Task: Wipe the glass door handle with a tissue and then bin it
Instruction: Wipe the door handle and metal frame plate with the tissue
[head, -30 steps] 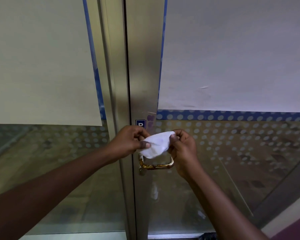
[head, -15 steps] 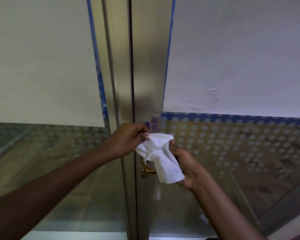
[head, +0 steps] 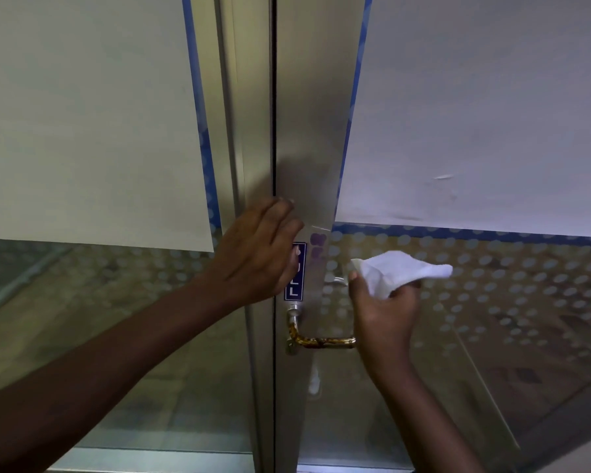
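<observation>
A worn brass door handle (head: 316, 340) sticks out of the metal door frame (head: 307, 131), its right end hidden behind my right wrist. My right hand (head: 384, 312) is a little above and to the right of the handle, pinching a crumpled white tissue (head: 398, 271) clear of it. My left hand (head: 258, 254) lies flat with fingers spread against the frame above the handle, partly covering a blue PULL sticker (head: 296, 281).
Glass door panels stand on both sides, each with white paper (head: 82, 114) over the upper part and a dotted film band (head: 492, 268) below it. A dark gap (head: 273, 97) runs down between the two door leaves. No bin is in view.
My left hand let go of the tissue and moved up onto the frame, opening flat. My right hand carried the tissue up and to the right, uncovering the handle.
</observation>
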### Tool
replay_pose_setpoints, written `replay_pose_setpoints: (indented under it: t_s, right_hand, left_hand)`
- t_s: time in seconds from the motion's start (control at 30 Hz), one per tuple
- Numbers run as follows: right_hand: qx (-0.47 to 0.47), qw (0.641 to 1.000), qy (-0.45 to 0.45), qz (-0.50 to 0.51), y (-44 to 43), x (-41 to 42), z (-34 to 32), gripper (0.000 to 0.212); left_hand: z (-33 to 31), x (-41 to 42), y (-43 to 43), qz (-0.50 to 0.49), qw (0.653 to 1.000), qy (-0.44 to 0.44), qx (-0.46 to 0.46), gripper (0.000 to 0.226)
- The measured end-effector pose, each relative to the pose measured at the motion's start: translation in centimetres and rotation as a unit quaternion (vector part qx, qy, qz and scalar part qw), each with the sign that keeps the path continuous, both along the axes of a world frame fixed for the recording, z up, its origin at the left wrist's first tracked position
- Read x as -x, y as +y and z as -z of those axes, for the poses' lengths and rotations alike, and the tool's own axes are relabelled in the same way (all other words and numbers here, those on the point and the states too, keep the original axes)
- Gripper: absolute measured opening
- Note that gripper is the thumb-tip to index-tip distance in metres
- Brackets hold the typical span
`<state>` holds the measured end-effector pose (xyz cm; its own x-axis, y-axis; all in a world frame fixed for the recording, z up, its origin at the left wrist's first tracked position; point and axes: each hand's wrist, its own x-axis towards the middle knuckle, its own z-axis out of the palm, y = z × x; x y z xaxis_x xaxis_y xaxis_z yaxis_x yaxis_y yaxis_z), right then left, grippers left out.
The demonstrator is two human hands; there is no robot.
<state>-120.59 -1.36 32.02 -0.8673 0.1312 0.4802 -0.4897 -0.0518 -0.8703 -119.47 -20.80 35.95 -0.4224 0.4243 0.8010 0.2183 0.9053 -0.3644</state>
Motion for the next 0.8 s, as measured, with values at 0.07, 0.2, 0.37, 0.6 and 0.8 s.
replay_pose_setpoints:
  t_s: [0.07, 0.2, 0.37, 0.6, 0.8]
  right_hand:
    - [-0.065, 0.997, 0.025, 0.044, -1.9, 0.9, 1.0, 0.026]
    - [-0.137, 0.986, 0.069, 0.065, -5.5, 3.2, 2.5, 0.041]
    - [-0.179, 0.959, 0.181, 0.122, -7.8, 4.8, 3.7, 0.053]
    - [-0.305, 0.895, 0.304, 0.111, -8.8, 7.0, 4.6, 0.037]
    - [-0.460, 0.824, 0.308, 0.123, -7.9, 7.5, 4.2, 0.038]
  left_hand:
    - [0.5, 0.9, -0.4, -0.019, 0.999, -0.014, 0.023, 0.057]
    - [1.9, 2.1, -0.6, -0.042, 0.998, -0.023, 0.027, 0.090]
    - [3.9, 3.1, -1.9, -0.064, 0.997, -0.032, -0.011, 0.115]
    - [6.1, 4.1, -3.5, -0.058, 0.997, -0.046, -0.008, 0.114]
    - [6.4, 4.5, -3.7, -0.037, 0.998, -0.039, -0.011, 0.122]
